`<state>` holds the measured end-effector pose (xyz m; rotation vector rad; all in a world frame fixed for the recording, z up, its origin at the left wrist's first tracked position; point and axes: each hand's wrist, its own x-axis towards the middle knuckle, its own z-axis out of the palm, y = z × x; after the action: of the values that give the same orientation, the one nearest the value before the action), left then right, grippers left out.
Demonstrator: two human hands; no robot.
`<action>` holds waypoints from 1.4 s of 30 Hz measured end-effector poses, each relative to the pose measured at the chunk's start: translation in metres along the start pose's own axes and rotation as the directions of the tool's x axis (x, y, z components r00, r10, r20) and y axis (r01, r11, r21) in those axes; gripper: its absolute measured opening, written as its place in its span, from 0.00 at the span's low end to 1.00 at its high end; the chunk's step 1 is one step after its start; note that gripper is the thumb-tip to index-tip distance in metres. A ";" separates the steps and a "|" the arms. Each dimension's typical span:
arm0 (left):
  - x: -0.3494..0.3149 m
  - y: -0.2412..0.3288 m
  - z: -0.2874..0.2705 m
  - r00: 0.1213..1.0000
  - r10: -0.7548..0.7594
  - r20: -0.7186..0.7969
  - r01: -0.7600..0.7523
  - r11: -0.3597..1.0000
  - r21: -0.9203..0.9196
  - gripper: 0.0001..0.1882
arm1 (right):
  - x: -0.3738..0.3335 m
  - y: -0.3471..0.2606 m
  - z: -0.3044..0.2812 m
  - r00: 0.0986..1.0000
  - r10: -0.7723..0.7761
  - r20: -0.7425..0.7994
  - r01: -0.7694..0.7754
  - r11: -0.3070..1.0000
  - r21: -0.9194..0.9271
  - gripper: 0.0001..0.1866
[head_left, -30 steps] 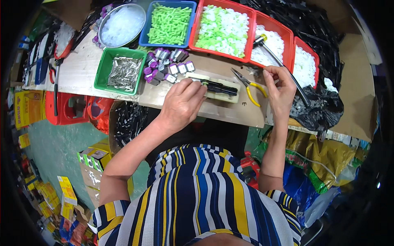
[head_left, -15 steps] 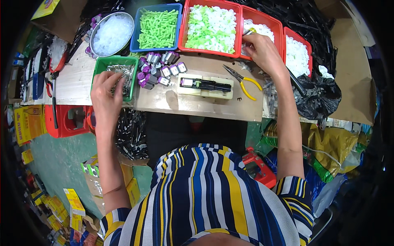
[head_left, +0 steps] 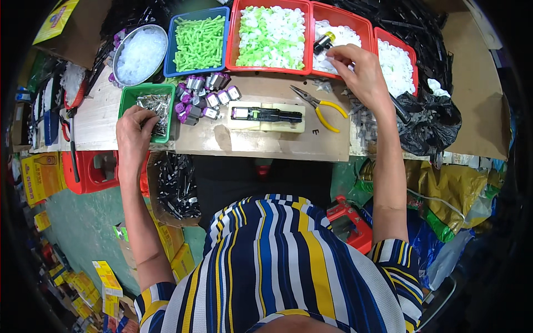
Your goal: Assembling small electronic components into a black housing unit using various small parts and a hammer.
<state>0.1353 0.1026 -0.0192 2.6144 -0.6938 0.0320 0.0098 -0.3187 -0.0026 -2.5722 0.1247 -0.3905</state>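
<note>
My left hand (head_left: 135,125) is over the near left side of a green tray (head_left: 126,100) of thin metal pins (head_left: 155,105). Its fingertips are pressed together, and anything between them is hidden. My right hand (head_left: 363,69) hangs over a red tray (head_left: 363,25) of white plastic pieces, fingers curved and apart. Just left of those fingertips is a short black cylinder with a yellow end (head_left: 323,43), apparently lying in the tray. Between the hands, a cream block (head_left: 266,126) holds a long black plastic part (head_left: 277,115) with a purple-and-white end piece (head_left: 240,114).
Yellow-handled pliers (head_left: 319,104) lie right of the block. Small grey-and-purple motors (head_left: 194,102) cluster beside the green tray. Behind stand a blue tray (head_left: 171,47) of green sticks, a red tray (head_left: 269,67) of mixed pieces and a round metal bowl (head_left: 116,58). A black bag (head_left: 427,125) sits at right.
My left hand has drawn back toward the tray's near left side and its fingers have closed. My right hand has shifted right, away from the black-and-yellow cylinder. The whole view has moved slightly.
</note>
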 end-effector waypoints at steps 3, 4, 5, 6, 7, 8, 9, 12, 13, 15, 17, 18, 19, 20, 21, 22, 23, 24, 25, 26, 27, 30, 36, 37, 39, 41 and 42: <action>-0.002 -0.003 0.002 0.999 0.037 -0.019 -0.037 0.999 -0.002 0.04 | -0.028 -0.021 -0.003 0.999 -0.001 0.040 -0.004 0.995 0.102 0.09; -0.001 -0.002 0.003 0.998 0.061 -0.024 -0.061 0.998 0.004 0.04 | -0.037 -0.026 -0.004 0.996 -0.008 0.086 -0.005 0.990 0.142 0.09; 0.000 -0.002 0.004 0.998 0.061 -0.024 -0.061 0.998 -0.002 0.04 | -0.046 -0.027 0.000 0.989 -0.062 0.134 0.045 0.991 0.126 0.08; -0.002 -0.003 0.004 0.998 0.059 -0.027 -0.059 0.998 -0.002 0.04 | -0.056 -0.026 0.011 0.976 -0.118 0.184 0.098 0.988 0.118 0.08; -0.001 -0.001 0.003 0.997 0.067 -0.028 -0.067 0.998 -0.008 0.04 | -0.066 -0.028 0.015 0.970 -0.094 0.225 0.072 0.992 0.105 0.08; 0.000 0.000 0.002 0.997 0.071 -0.029 -0.071 0.997 -0.014 0.04 | -0.070 -0.028 0.019 0.970 -0.090 0.225 0.069 0.993 0.098 0.08; -0.001 0.001 0.002 0.995 0.086 -0.059 -0.087 0.996 -0.017 0.04 | -0.074 -0.028 0.023 0.965 -0.073 0.250 0.051 0.994 0.095 0.08; -0.004 -0.001 -0.001 0.993 0.087 -0.079 -0.089 0.996 -0.030 0.03 | -0.070 -0.035 0.017 0.957 -0.037 0.287 0.016 0.997 0.075 0.09; -0.006 -0.001 -0.002 0.988 0.101 -0.119 -0.105 0.994 -0.027 0.04 | -0.062 -0.037 0.011 0.963 -0.034 0.268 0.014 0.997 0.077 0.10; -0.009 -0.001 -0.003 0.980 0.118 -0.159 -0.124 0.992 -0.026 0.04 | -0.050 -0.026 0.006 0.986 -0.104 0.127 0.099 0.994 0.043 0.10; -0.010 0.000 -0.006 0.978 0.110 -0.177 -0.113 0.994 -0.005 0.04 | -0.031 -0.021 -0.001 0.995 -0.070 0.068 0.078 0.991 -0.111 0.08; -0.009 0.004 -0.008 0.977 0.118 -0.175 -0.121 0.993 -0.004 0.04 | -0.022 -0.014 -0.004 0.996 -0.075 0.037 0.080 0.982 -0.172 0.08; -0.009 0.008 -0.008 0.976 0.119 -0.184 -0.122 0.993 -0.002 0.04 | -0.013 -0.007 -0.001 0.997 -0.070 0.033 0.075 0.982 -0.171 0.08; -0.009 0.013 -0.009 0.974 0.120 -0.193 -0.123 0.992 0.000 0.04 | -0.005 0.001 0.003 0.996 -0.085 0.038 0.092 0.963 -0.254 0.08; -0.010 0.015 -0.009 0.974 0.121 -0.190 -0.123 0.992 0.004 0.04 | 0.003 0.008 0.010 0.993 -0.103 0.049 0.113 0.937 -0.332 0.08; -0.011 0.020 -0.011 0.973 0.118 -0.200 -0.125 0.992 -0.022 0.04 | 0.012 0.013 0.013 0.994 -0.101 0.048 0.111 0.939 -0.326 0.08; -0.013 0.025 -0.013 0.971 0.115 -0.209 -0.128 0.991 -0.049 0.05 | 0.020 0.017 0.016 0.992 -0.052 0.117 0.089 0.938 -0.334 0.08; -0.013 0.032 -0.012 0.972 0.116 -0.206 -0.129 0.991 -0.048 0.05 | 0.025 0.017 0.018 0.982 -0.002 0.188 0.068 0.936 -0.346 0.08; -0.014 0.040 -0.012 0.968 0.112 -0.223 -0.135 0.987 -0.089 0.05 | 0.030 0.013 0.013 0.967 0.042 0.252 0.038 0.952 -0.304 0.08; -0.014 0.048 -0.011 0.965 0.109 -0.241 -0.143 0.981 -0.129 0.05 | 0.031 0.014 0.014 0.967 0.045 0.251 0.035 0.952 -0.304 0.08; -0.014 0.053 -0.008 0.965 0.110 -0.239 -0.144 0.981 -0.130 0.05 | 0.032 0.016 0.016 0.971 0.013 0.239 0.070 0.939 -0.338 0.08; -0.013 0.066 0.000 0.956 0.158 -0.249 -0.197 0.971 -0.138 0.05 | 0.033 0.015 0.014 0.970 -0.002 0.242 0.088 0.934 -0.345 0.08; -0.016 0.087 0.021 0.908 0.230 -0.350 -0.319 0.921 -0.224 0.05 | 0.017 0.000 0.000 0.989 0.053 0.139 -0.044 0.997 -0.068 0.07; -0.016 0.092 0.027 0.895 0.237 -0.377 -0.350 0.899 -0.264 0.05 | 0.009 -0.005 0.000 0.998 0.045 0.041 -0.050 0.989 0.137 0.07; -0.017 0.111 0.036 0.880 0.239 -0.410 -0.388 0.861 -0.329 0.05 | -0.008 -0.023 0.000 0.991 0.126 0.050 -0.135 0.947 0.292 0.07; -0.018 0.125 0.045 0.844 0.274 -0.461 -0.450 0.831 -0.329 0.05 | -0.023 -0.046 0.011 0.953 0.276 0.124 -0.293 0.738 0.609 0.06; -0.017 0.135 0.048 0.816 0.304 -0.491 -0.493 0.810 -0.318 0.06 | -0.032 -0.055 0.017 0.951 0.292 0.100 -0.286 0.714 0.639 0.05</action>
<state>0.0522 -0.0142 -0.0102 1.8965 -0.9627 0.5007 -0.0149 -0.2583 0.0044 -1.8164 0.3310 -0.2602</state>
